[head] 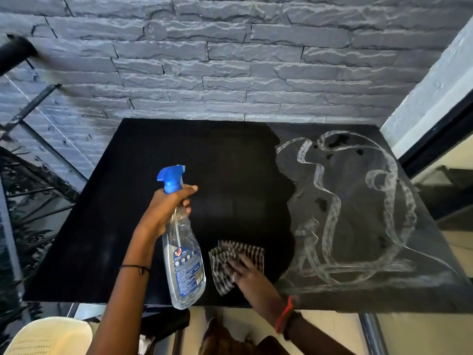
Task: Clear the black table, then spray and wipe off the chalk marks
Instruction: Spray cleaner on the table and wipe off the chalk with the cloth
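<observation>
The black table (122,226) fills the middle of the view. Its left and centre look clean and dark, while white chalk marks (358,213) loop across its right part. My left hand (166,208) grips the neck of a clear spray bottle (183,252) with a blue trigger head, held above the table's near left side. My right hand (245,271) presses flat on a black-and-white striped cloth (230,254) lying on the table near the front edge, just left of the chalk.
A grey stone-brick wall (230,60) stands behind the table. Black metal railing (38,155) runs along the left. A cream plastic chair (48,336) sits at the lower left. A white wall edge and dark frame (435,111) border the right.
</observation>
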The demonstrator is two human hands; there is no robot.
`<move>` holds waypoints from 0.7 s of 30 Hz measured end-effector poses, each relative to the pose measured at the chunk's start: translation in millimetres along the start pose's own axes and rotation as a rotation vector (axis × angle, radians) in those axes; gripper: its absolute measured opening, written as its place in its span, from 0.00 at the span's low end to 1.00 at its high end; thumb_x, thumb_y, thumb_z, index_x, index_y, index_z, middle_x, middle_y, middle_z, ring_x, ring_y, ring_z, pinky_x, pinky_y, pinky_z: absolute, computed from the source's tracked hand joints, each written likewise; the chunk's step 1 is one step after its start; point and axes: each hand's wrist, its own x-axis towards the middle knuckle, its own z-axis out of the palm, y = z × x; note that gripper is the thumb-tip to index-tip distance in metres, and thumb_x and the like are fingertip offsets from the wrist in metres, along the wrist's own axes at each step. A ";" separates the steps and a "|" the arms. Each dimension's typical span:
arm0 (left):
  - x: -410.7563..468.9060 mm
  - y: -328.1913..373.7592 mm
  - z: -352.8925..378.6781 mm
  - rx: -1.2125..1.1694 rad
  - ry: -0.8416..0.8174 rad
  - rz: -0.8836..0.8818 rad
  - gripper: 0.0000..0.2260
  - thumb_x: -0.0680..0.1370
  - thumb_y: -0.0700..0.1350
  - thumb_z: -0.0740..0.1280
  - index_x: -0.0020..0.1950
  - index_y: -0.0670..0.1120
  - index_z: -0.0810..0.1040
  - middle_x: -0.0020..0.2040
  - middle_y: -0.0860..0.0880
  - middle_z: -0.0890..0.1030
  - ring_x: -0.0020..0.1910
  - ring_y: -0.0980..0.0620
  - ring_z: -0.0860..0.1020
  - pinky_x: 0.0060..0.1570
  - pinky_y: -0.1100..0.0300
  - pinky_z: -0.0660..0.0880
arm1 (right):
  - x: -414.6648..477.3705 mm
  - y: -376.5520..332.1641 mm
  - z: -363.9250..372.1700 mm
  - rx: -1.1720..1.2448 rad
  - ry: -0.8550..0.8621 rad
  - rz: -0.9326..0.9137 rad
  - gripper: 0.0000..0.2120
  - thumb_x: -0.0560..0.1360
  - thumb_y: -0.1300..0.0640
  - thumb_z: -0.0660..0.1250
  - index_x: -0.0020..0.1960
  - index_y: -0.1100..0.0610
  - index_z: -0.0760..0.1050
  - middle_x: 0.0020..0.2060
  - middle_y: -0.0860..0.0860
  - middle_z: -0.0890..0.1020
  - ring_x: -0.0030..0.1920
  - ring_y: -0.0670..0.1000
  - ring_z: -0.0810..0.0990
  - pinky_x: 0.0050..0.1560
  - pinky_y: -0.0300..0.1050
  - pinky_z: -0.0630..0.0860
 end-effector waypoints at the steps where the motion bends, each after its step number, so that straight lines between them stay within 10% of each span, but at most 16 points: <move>1: -3.2 -2.1 -0.1 -0.002 0.004 -0.001 0.06 0.74 0.43 0.72 0.44 0.46 0.76 0.28 0.50 0.71 0.25 0.53 0.73 0.29 0.60 0.73 | -17.5 -3.1 9.0 -0.033 0.003 -0.034 0.25 0.69 0.59 0.49 0.56 0.52 0.80 0.57 0.48 0.82 0.63 0.51 0.76 0.73 0.49 0.46; 6: -16.9 -6.3 -1.6 -0.004 0.021 -0.006 0.05 0.74 0.43 0.71 0.45 0.45 0.76 0.28 0.50 0.71 0.25 0.53 0.73 0.31 0.59 0.73 | -91.5 24.7 30.1 -0.029 0.279 0.024 0.18 0.74 0.62 0.57 0.54 0.50 0.82 0.54 0.44 0.82 0.75 0.53 0.43 0.74 0.43 0.47; 9: -22.2 -5.3 -3.9 0.001 0.025 0.008 0.06 0.74 0.43 0.71 0.45 0.45 0.76 0.28 0.49 0.70 0.25 0.53 0.72 0.32 0.59 0.72 | -89.8 51.5 36.0 0.065 0.076 0.144 0.38 0.48 0.61 0.79 0.58 0.47 0.78 0.56 0.43 0.81 0.69 0.54 0.64 0.69 0.39 0.61; 12: -27.7 -1.7 -4.3 0.002 0.023 0.014 0.06 0.74 0.44 0.72 0.45 0.45 0.76 0.28 0.49 0.70 0.26 0.52 0.72 0.33 0.58 0.72 | -59.8 48.8 22.0 0.143 0.089 0.205 0.40 0.36 0.58 0.82 0.50 0.48 0.83 0.50 0.43 0.83 0.54 0.49 0.81 0.54 0.38 0.75; 18: -32.7 5.5 -1.9 0.007 -0.002 0.026 0.06 0.74 0.44 0.72 0.46 0.45 0.75 0.28 0.50 0.70 0.26 0.52 0.72 0.32 0.58 0.72 | -53.8 6.5 15.3 0.104 0.131 0.063 0.20 0.62 0.57 0.66 0.52 0.48 0.82 0.54 0.41 0.82 0.64 0.48 0.71 0.70 0.41 0.60; 21: -36.0 8.2 -5.1 0.011 -0.013 0.032 0.06 0.74 0.44 0.72 0.45 0.45 0.75 0.28 0.50 0.70 0.26 0.52 0.72 0.32 0.58 0.72 | -94.8 7.3 58.4 -0.066 0.184 0.087 0.22 0.81 0.56 0.45 0.74 0.51 0.59 0.75 0.46 0.56 0.76 0.52 0.46 0.74 0.48 0.43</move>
